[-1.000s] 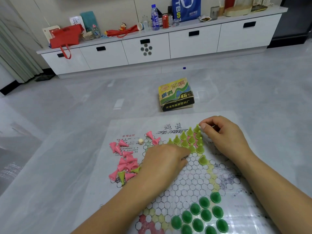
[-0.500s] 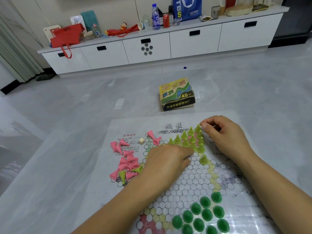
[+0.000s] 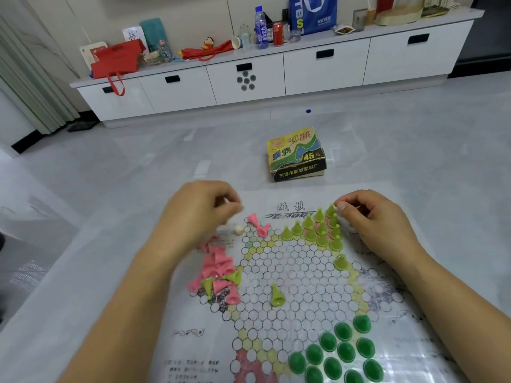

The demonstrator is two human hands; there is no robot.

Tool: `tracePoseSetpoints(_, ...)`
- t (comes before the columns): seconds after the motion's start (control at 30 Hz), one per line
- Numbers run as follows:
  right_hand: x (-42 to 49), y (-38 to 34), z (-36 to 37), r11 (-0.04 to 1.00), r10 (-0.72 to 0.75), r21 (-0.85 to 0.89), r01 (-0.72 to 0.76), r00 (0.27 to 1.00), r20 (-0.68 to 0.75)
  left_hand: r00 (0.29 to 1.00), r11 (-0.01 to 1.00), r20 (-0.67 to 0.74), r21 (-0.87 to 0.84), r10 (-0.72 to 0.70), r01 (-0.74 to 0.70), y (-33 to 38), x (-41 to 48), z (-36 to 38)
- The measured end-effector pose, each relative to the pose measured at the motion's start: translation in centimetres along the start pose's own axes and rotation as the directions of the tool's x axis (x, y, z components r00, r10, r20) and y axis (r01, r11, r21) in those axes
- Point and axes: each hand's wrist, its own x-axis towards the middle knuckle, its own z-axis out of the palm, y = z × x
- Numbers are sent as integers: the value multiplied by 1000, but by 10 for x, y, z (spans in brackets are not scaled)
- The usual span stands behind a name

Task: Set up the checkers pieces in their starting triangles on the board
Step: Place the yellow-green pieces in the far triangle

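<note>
Left grip [image 3: 199, 217], curled and blurred over the board's [image 3: 290, 272] 11 o'clock corner, shows a pink sliver; whether it holds a piece I cannot tell. Right grip [image 3: 378, 219], curled closed on nothing visible, sits beside the light-green triangle [image 3: 322, 230] at 1 o'clock, probably steadying it. Pink heap [image 3: 218, 266] waits at 9 o'clock.

Left hand [image 3: 199, 214], right hand [image 3: 378, 222] and 2 forearms appear bare.

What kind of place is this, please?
Probably a home living room: a low white drawer cabinet holds a red bag, a water bottle and a red can, beside a grey curtain.
</note>
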Motion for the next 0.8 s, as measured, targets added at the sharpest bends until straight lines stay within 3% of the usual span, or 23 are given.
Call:
tracePoseSetpoints(0.07,0,-1,0,1000,0,-1,0,1000,1,992,995,91,44,-88,84,-19,3,-16)
tracePoseSetpoints(0.13,0,-1,0,1000,-1,2,1,1000,3,954,994,282,70,-103,87,-28,2,-19)
tracePoseSetpoints(0.23,0,0,0,1000,2,5,-3,1000,3,821,995,565,90,-81,36,-22,-3,-9)
tracePoseSetpoints(0.3,0,0,0,1000,2,13,-2,1000,2,764,989,641,144,-74,-25,-15,-5,1)
tracePoseSetpoints(0.4,0,1,-1,1000,3,25,-3,1000,2,776,966,629,224,-45,-126,-9,-5,11)
tracePoseSetpoints(0.67,0,1,-1,1000,4,24,-4,1000,5,835,974,550,191,-7,-118,-6,-3,18)
tracePoseSetpoints(0.8,1,0,0,1000,4,16,-4,1000,4,931,994,354,27,87,-103,-3,0,18)
